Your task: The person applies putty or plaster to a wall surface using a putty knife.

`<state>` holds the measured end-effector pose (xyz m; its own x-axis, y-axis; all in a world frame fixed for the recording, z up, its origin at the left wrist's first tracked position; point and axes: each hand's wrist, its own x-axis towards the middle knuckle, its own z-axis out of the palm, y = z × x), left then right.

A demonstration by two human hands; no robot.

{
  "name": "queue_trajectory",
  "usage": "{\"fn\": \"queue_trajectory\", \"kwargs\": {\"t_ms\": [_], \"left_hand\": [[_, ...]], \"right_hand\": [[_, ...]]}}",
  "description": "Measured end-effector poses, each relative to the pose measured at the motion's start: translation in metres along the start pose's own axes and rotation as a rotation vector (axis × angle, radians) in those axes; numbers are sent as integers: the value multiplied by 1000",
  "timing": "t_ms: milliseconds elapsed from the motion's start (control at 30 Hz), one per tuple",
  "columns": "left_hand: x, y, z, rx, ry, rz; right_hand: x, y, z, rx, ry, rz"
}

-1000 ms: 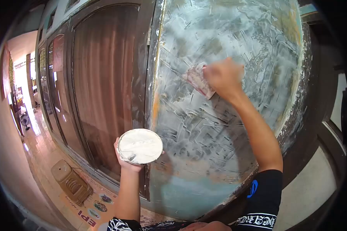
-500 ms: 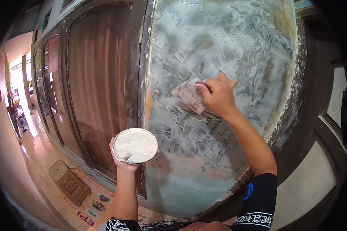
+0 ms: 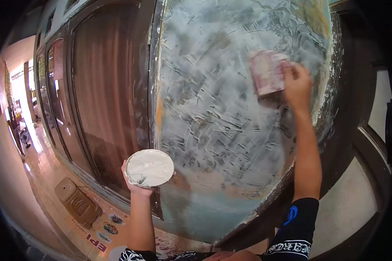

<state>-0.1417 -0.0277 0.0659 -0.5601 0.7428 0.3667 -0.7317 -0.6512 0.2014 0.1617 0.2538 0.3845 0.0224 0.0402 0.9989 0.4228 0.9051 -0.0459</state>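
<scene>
My right hand [image 3: 299,86] pinches a flat, pinkish, putty-smeared scraper [image 3: 268,74] by its right edge. The scraper is slightly blurred and lies at or just off the upper right of the wall panel [image 3: 213,95]. Grey-white putty streaks cover most of that panel, and bare blue-green paint shows along its bottom. Low and to the left, my left hand [image 3: 137,187] supports a round container of white putty [image 3: 150,168] from below, fingers wrapped around its sides. The putty's top is fairly smooth, with a small dark mark near its lower left.
Left of the panel stands a dark wood-framed window [image 3: 109,82] with a reddish curtain behind it. A brown plastic stool [image 3: 76,201] lies on the floor near a printed banner [image 3: 106,232]. Dark wooden framing [image 3: 357,139] borders the right side. A fan [image 3: 25,138] stands far down the passage.
My right hand has moved up and right across the panel with the scraper, which now stands more upright. My left hand and the putty container have shifted only slightly in view.
</scene>
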Motion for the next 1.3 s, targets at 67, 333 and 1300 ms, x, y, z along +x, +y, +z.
{"fn": "queue_trajectory", "kwargs": {"t_ms": [67,333,1300], "left_hand": [[1,-13,-4,-95,33,-10],[-36,-28,2,-298,-76,-105],[-132,-123,-20,-241,103,-351]], "right_hand": [[-19,-27,21,-202,-135,-105],[39,31,-58,-72,274,164],[-366,-102,36,1211,-1002,1238]]}}
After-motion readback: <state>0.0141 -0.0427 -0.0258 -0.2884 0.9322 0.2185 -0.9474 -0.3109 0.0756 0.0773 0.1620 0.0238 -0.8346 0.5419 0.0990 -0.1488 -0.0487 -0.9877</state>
